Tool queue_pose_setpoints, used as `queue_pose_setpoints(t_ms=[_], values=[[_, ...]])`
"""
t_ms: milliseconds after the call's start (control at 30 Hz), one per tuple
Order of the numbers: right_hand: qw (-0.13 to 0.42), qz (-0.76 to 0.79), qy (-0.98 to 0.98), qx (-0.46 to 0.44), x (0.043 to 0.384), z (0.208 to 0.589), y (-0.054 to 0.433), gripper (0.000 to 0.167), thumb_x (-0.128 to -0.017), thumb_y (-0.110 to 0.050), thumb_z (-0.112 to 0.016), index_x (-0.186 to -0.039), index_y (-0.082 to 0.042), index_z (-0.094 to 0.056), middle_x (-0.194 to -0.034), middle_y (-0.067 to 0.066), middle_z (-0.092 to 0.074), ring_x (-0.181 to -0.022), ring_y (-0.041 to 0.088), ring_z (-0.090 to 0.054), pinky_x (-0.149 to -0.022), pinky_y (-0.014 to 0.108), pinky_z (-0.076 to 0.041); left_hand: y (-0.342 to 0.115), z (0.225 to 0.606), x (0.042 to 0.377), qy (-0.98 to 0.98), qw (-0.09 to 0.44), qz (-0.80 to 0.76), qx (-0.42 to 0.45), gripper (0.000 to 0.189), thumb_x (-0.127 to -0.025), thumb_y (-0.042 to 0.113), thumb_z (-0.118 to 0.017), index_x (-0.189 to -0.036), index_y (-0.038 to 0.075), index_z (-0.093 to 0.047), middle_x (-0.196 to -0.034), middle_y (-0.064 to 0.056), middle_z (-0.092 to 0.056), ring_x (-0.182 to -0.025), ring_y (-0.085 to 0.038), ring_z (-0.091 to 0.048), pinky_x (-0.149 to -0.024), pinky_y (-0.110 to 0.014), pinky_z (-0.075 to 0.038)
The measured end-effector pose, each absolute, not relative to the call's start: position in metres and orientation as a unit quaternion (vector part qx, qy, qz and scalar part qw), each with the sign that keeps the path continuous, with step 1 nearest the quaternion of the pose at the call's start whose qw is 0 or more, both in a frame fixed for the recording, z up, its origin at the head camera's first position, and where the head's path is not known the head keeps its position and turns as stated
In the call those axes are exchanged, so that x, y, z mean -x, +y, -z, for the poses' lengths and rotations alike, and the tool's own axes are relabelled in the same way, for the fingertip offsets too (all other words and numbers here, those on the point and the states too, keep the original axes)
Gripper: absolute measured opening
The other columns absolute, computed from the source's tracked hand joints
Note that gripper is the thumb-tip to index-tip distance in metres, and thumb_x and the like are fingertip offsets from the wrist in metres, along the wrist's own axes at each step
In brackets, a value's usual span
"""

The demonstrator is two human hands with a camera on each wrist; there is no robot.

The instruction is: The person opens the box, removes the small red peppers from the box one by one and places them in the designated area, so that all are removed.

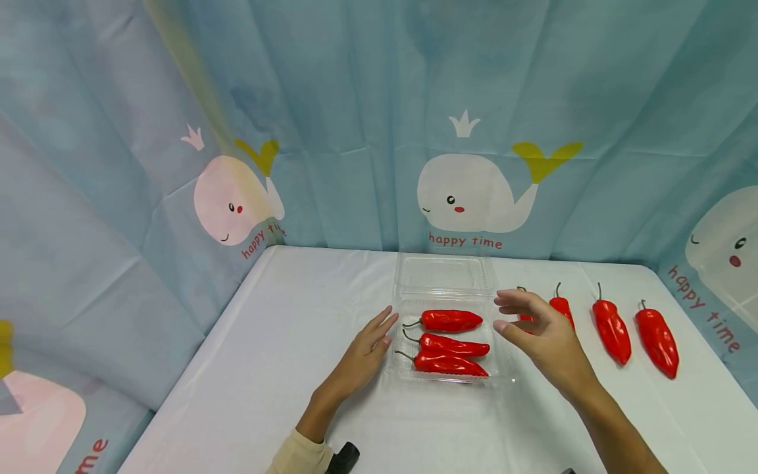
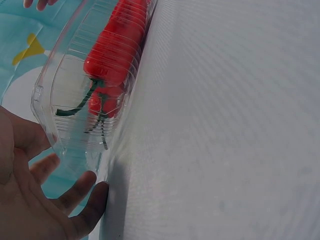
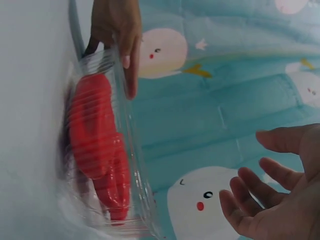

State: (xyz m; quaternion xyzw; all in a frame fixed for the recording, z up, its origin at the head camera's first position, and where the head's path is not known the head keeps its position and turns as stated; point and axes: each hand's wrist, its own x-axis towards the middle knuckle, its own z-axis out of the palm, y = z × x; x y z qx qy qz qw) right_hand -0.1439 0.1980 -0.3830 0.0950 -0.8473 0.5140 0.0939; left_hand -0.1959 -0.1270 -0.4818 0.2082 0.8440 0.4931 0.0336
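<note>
A clear plastic clamshell box (image 1: 503, 368) lies on the white table with its lid (image 1: 444, 273) folded back. Inside it are three red peppers, the rear pepper (image 1: 453, 320), the middle pepper (image 1: 454, 345) and the front pepper (image 1: 447, 363), stems toward the left. My left hand (image 1: 361, 359) is at the box's left side, fingers extended along the wall; in the left wrist view its fingertips come right up to the plastic. My right hand (image 1: 547, 336) hovers at the box's right edge, fingers spread and loosely bent, holding nothing.
Right of the box lie more red peppers in a row: one pepper (image 1: 612, 329), another pepper (image 1: 657, 341), and two partly hidden behind my right hand, including a pepper (image 1: 561, 308). A blue curtain (image 1: 355, 131) with whale prints hangs behind the table (image 1: 284, 316).
</note>
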Motion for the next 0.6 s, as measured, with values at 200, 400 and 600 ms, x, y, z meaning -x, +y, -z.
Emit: queue_pose_setpoints(t_ms=[200, 400, 600], values=[[0.065, -0.507, -0.854, -0.098, 0.149, 0.392, 0.193, 0.052, -0.098, -0.026, -0.078, -0.145, -0.011, -0.061, -0.136, 0.010, -0.067, -0.119, 0.023, -0.066, -0.088, 0.019, -0.058, -0.127, 0.481, 0.196, 0.843, 0.034, -0.494, -0.209, 0.050, -0.113, 0.009, -0.046, -0.162, 0.005, -0.042, -0.175, -0.012, -0.026, -0.163, -0.035, -0.021, -0.128, -0.064, -0.022], [0.026, -0.500, -0.859, -0.103, 0.154, 0.402, 0.187, 0.058, -0.093, -0.026, -0.083, -0.145, -0.010, -0.062, -0.137, 0.013, -0.068, -0.121, 0.033, -0.066, -0.089, 0.025, -0.061, -0.127, 0.482, 0.196, 0.845, 0.029, -0.489, -0.215, 0.050, -0.112, 0.010, -0.046, -0.162, 0.005, -0.042, -0.175, -0.011, -0.027, -0.162, -0.035, -0.022, -0.127, -0.064, -0.022], [-0.012, -0.495, -0.862, -0.108, 0.158, 0.413, 0.182, 0.061, -0.090, -0.027, -0.085, -0.144, -0.011, -0.062, -0.136, 0.013, -0.068, -0.122, 0.037, -0.067, -0.089, 0.035, -0.064, -0.128, 0.482, 0.196, 0.844, 0.029, -0.490, -0.214, 0.050, -0.112, 0.009, -0.047, -0.162, 0.005, -0.043, -0.175, -0.011, -0.028, -0.162, -0.034, -0.022, -0.127, -0.064, -0.022]])
